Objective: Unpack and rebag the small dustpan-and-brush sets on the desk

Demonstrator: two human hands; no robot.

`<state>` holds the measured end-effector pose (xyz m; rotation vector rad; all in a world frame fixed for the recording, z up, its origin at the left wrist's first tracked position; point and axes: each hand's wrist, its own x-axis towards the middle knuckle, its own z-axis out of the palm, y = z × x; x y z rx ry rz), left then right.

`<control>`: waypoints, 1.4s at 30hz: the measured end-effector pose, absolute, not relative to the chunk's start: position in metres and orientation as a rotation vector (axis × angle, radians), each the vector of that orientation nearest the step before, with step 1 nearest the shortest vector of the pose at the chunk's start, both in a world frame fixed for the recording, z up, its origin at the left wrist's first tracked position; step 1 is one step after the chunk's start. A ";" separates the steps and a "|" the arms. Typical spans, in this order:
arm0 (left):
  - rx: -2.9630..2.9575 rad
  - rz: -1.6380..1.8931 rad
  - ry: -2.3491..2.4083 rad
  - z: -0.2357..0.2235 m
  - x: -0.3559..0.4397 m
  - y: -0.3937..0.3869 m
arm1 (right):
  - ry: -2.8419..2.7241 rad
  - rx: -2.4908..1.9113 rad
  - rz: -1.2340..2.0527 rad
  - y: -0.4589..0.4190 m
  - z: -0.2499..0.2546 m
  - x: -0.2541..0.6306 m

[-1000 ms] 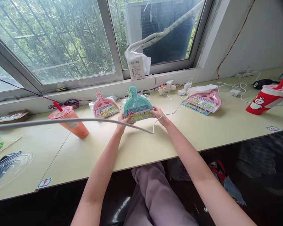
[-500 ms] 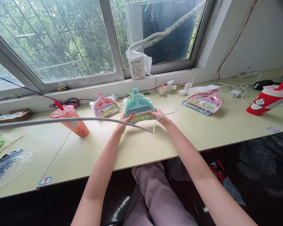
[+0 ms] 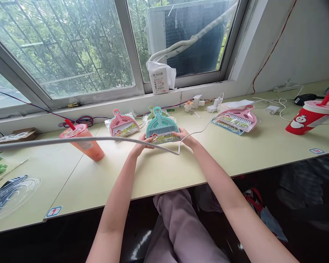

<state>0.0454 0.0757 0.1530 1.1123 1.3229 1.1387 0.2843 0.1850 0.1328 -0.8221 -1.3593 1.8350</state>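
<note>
A teal dustpan and brush set (image 3: 161, 124) with a printed label stands tilted at the middle of the table. My left hand (image 3: 143, 142) grips its lower left corner, and my right hand (image 3: 184, 136) grips the lower right one, fingers closed on both sides. Just behind it, a green dustpan set (image 3: 150, 110) in clear wrap is mostly hidden. To the left lies a wrapped pink dustpan set (image 3: 122, 124). Another pink dustpan set (image 3: 239, 117) rests on a blue one (image 3: 227, 126) farther right.
An orange drink cup (image 3: 86, 144) stands on the left, a red cup (image 3: 308, 118) on the right. A white cable (image 3: 112, 138) crosses in front of my hands. Chargers (image 3: 197, 103) and wires lie along the window wall. A clear lid (image 3: 22, 190) is at the near left.
The teal dustpan set has sunk slightly toward the table in my hands. Its top now leans a little lower, and the view has shifted slightly.
</note>
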 end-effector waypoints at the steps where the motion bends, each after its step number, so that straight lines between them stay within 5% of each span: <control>1: 1.116 1.128 1.331 0.154 0.047 0.075 | -1.361 -0.823 1.841 0.186 0.132 0.285; 32: 1.287 1.437 1.799 0.148 0.071 0.076 | -1.356 -0.837 1.780 0.175 0.138 0.274; 42: 1.460 1.397 1.587 0.155 0.063 0.076 | -1.317 -0.855 1.734 0.185 0.135 0.284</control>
